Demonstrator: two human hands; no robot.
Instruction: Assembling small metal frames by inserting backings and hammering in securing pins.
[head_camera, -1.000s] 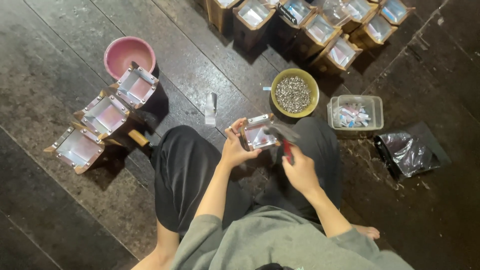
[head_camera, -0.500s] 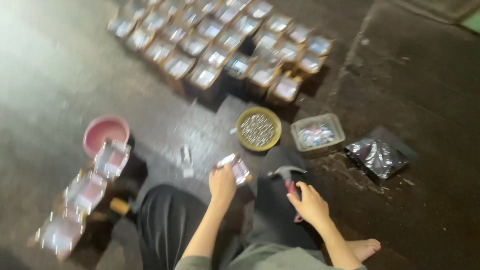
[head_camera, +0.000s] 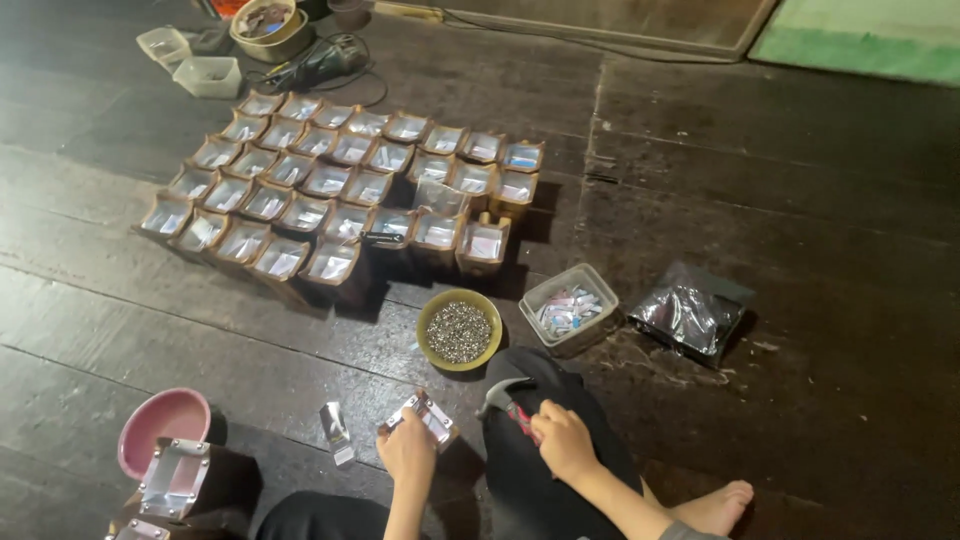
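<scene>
I see approx. forty finished small boxes (head_camera: 340, 190) in rows behind the bowl of nails (head_camera: 459, 330). My left hand (head_camera: 407, 450) fingers grip one more box (head_camera: 430, 418) in front of the bowl; right hand (head_camera: 563, 442) holds the hammer (head_camera: 507, 400) beside it. Work seems mostly done; few boxes left near the pink bowl (head_camera: 160, 425).

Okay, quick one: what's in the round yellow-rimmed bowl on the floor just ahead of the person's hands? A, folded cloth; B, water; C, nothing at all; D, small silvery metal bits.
D: the yellow bowl is heaped with tiny silvery metal pieces, sitting beside the clear plastic tub.
</scene>
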